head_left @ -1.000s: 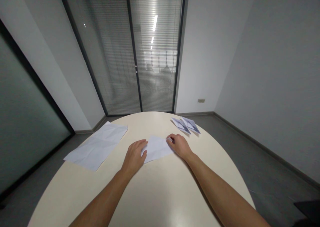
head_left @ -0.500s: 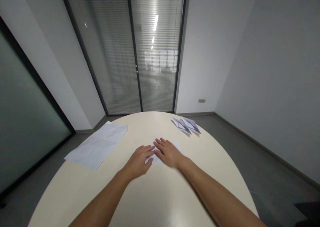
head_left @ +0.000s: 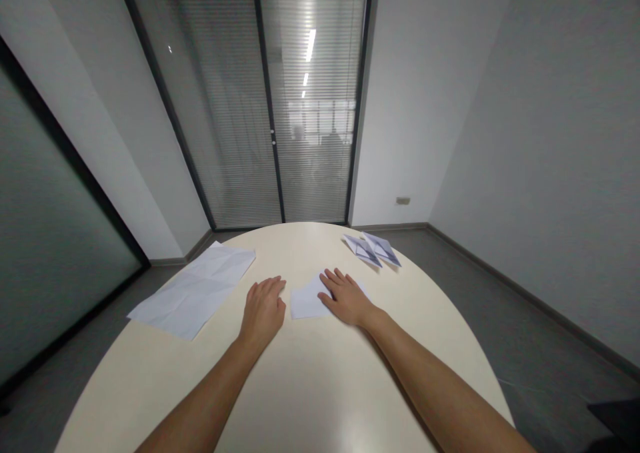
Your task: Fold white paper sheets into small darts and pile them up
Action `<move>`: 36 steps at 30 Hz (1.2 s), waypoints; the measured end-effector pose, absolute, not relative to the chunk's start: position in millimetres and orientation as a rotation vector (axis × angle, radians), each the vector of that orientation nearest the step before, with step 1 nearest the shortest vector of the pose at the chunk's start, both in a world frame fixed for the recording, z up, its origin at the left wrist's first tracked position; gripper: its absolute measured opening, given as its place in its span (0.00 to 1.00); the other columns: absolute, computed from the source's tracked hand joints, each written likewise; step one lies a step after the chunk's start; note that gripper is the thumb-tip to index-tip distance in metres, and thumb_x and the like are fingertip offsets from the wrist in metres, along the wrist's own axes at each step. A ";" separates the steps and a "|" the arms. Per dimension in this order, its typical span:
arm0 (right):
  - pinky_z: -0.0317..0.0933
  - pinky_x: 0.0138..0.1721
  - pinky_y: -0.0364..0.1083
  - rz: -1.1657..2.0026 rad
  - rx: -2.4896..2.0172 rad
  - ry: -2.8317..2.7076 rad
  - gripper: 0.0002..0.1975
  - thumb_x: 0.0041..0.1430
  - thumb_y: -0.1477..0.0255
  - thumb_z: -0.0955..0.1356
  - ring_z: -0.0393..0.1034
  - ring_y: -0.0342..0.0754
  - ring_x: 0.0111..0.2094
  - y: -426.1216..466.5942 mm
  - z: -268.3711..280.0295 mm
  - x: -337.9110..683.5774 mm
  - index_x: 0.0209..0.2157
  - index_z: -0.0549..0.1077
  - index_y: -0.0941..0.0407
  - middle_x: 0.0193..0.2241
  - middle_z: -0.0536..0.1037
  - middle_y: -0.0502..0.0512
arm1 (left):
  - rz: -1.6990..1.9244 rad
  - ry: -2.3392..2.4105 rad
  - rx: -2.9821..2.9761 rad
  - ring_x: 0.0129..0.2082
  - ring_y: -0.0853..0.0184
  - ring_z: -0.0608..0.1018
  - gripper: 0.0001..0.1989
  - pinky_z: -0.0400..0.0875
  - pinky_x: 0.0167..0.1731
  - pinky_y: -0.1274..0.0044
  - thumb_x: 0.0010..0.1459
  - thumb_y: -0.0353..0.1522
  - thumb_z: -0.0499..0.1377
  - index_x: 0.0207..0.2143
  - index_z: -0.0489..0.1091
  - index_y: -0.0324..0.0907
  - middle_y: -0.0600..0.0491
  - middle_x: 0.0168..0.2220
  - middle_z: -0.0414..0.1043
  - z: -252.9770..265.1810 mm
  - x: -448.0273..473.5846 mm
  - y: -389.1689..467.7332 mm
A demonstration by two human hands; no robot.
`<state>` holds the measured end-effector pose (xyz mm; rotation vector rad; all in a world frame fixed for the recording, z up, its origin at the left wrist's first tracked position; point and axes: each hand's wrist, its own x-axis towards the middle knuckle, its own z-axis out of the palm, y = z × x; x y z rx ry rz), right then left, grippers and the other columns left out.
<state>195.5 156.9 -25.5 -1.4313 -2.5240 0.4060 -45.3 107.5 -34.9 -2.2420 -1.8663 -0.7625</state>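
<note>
A small piece of white folded paper [head_left: 305,303] lies flat in the middle of the round table [head_left: 285,400]. Spread over its right part is my right hand [head_left: 346,298], fingers apart and palm down, hiding some of the paper. My left hand [head_left: 263,306] is just left of the paper, apart from it, with its fingers stretched forward and nothing visible in it. Creased white sheets [head_left: 197,293] rest further to the left, beyond my left hand.
Two folded paper pieces [head_left: 363,251] with grey and white faces lie side by side near the table's far right edge. Behind the table stands a glass door [head_left: 315,173] with blinds. A dark object [head_left: 617,420] shows at the lower right.
My left hand has moved left off the small paper, uncovering its left part. My right hand has shifted slightly right and away from me, still on the paper.
</note>
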 end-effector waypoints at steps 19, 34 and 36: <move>0.36 0.67 0.64 0.363 -1.474 -2.499 0.31 0.68 0.64 0.57 0.39 0.60 0.71 157.3 -24.1 194.3 0.69 0.53 0.61 0.70 0.51 0.61 | -0.428 -1.595 -2.789 0.69 0.57 0.58 0.32 0.52 0.66 0.62 0.64 0.44 0.53 0.67 0.56 0.41 0.44 0.69 0.54 -23.7 -10.0 80.2; 0.54 0.61 0.51 0.090 -1.615 -2.187 0.17 0.63 0.63 0.65 0.63 0.57 0.59 161.6 -20.0 197.5 0.46 0.77 0.59 0.57 0.72 0.65 | -0.567 -1.758 -2.447 0.60 0.55 0.70 0.21 0.61 0.60 0.59 0.67 0.42 0.50 0.56 0.71 0.44 0.43 0.59 0.70 -22.7 -24.9 84.5; 0.54 0.60 0.51 0.092 -1.655 -2.144 0.17 0.62 0.63 0.65 0.62 0.58 0.60 162.9 -21.1 198.3 0.45 0.77 0.60 0.58 0.71 0.66 | -0.589 -1.758 -2.451 0.59 0.55 0.71 0.20 0.63 0.59 0.61 0.67 0.42 0.51 0.55 0.72 0.44 0.44 0.58 0.71 -24.1 -27.4 86.2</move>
